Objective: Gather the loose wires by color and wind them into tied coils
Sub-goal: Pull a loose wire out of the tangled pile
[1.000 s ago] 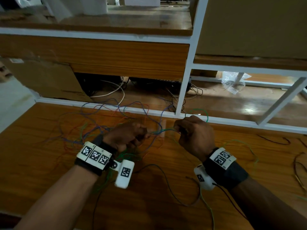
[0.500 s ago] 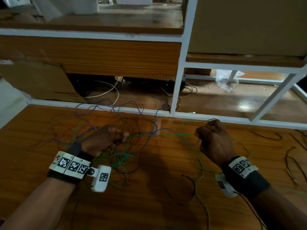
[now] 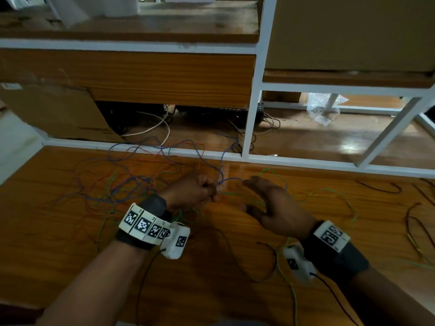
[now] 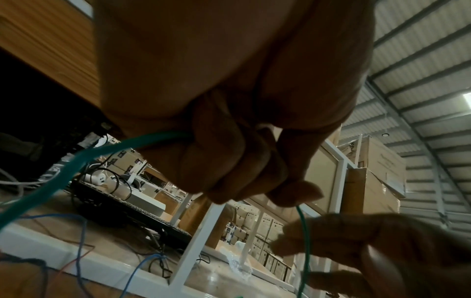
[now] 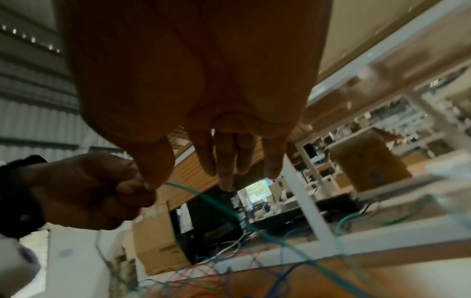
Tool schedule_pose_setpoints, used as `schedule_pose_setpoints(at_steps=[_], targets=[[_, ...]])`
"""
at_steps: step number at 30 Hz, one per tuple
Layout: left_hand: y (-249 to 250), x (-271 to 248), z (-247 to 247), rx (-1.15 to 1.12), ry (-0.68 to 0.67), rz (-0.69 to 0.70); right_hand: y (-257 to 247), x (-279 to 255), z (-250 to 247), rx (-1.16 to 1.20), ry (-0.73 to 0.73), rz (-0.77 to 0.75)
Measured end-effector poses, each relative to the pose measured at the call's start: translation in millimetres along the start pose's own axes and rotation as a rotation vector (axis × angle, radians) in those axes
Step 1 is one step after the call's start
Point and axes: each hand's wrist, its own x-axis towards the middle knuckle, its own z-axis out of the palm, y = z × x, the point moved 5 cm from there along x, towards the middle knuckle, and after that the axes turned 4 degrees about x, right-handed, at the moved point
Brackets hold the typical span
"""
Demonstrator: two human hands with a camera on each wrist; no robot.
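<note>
My left hand (image 3: 196,191) is curled into a fist above the wooden table (image 3: 211,290) and grips a green wire (image 3: 292,191). In the left wrist view the green wire (image 4: 304,238) runs through the fist and leaves between thumb and forefinger. My right hand (image 3: 266,198) sits just right of the left hand with straight, spread fingers (image 5: 226,161) and holds nothing. The green wire (image 5: 203,196) passes below its thumb and trails off to the right. A tangle of blue, red and green wires (image 3: 141,182) lies to the left.
A white frame rail (image 3: 306,161) and an upright post (image 3: 251,114) border the table's far edge. Brown wires (image 3: 412,222) lie at the right. A dark wire (image 3: 235,250) curves across the table between my forearms. Cables and boxes sit beyond the rail.
Half a second ago my hands were apart with the green wire stretched between them. My right hand has let go, opened and moved left, close to the left hand.
</note>
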Motion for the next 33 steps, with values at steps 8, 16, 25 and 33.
schedule_pose_setpoints(at_steps=[8,16,25,33], targets=[[1.2,-20.8,-16.3,-0.235,0.005,0.078,9.5,4.8,-42.4,0.098,0.295,-0.087],[-47.1,-46.0,-50.9,-0.122,0.329,-0.011,71.9,-26.0,-90.1,-0.056,0.401,0.181],[26.2,-23.5,-12.5,0.174,0.191,0.149,-48.1,6.5,-12.7,0.011,0.012,-0.068],[17.3,-37.0,-38.7,0.014,0.273,0.259,-14.2,1.5,-73.9,0.147,0.313,0.006]])
